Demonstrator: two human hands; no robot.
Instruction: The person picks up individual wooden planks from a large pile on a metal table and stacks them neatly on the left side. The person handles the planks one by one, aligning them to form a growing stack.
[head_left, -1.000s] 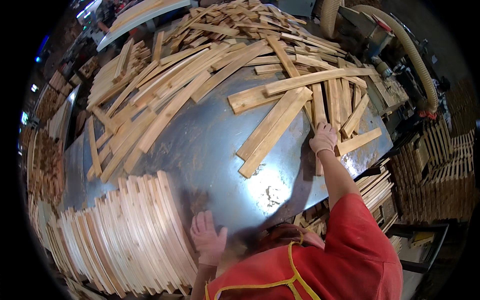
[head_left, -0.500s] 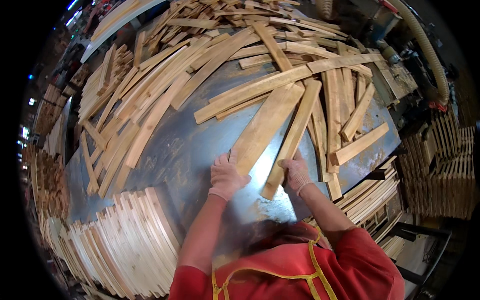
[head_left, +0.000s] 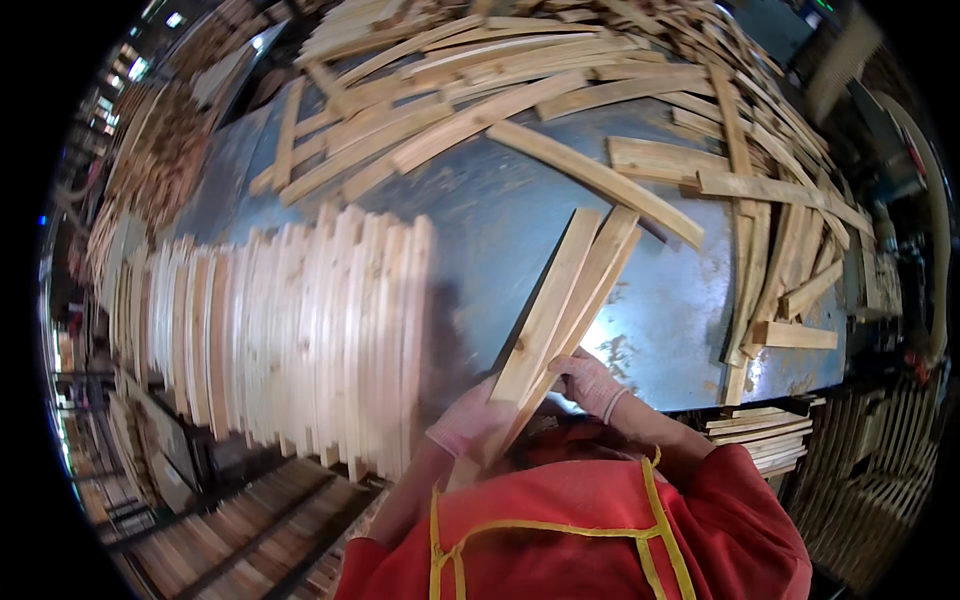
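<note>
Close to my body, wooden slats (head_left: 549, 305) are bunched together on a slant, their far ends fanned slightly apart above the metal tabletop (head_left: 470, 240). My left hand (head_left: 473, 418), in a pale work glove, is closed around their near part from the left; its fingers are partly hidden and blurred. On the right edge of the bunch, my gloved right hand (head_left: 590, 384) grips with thumb and fingers. Beyond the held slats, a single loose slat (head_left: 600, 182) lies diagonally across the tabletop.
To the left stands a tight row of pale slats (head_left: 300, 330) on edge. A jumbled heap of slats (head_left: 500, 100) spreads over the far side. More loose slats (head_left: 775, 270) lie at the right, with a slatted stack (head_left: 870, 460) beyond the table edge.
The view has swung left toward the row of pale slats. Slats that lay apart under my hands are now gathered together, lifted and drawn nearer my body.
</note>
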